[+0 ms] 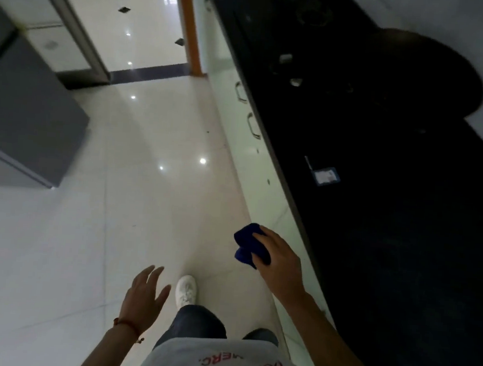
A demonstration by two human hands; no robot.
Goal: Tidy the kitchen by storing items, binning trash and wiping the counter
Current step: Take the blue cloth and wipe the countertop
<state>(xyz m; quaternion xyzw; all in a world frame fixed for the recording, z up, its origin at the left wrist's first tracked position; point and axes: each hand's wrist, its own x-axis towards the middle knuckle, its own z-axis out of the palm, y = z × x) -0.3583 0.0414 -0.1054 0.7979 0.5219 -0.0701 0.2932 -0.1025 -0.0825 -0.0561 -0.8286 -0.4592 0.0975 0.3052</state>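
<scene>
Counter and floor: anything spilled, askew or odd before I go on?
No spill shows. A small blue-edged card lies askew on the dark counter, and a few dark specks dot the floor by the cabinets. The right hand holds the cloth off the counter.

Two hands show: the left hand (144, 293) bare, the right hand (279, 258) gripping the one blue cloth (246, 244). One dark bench (387, 250) carries one small card (325, 175) and one round dark pan (425, 72). Below it are two cabinet handles, an upper (241, 92) and a lower (253, 125), and one white shoe (186, 290) stands on the floor.
</scene>
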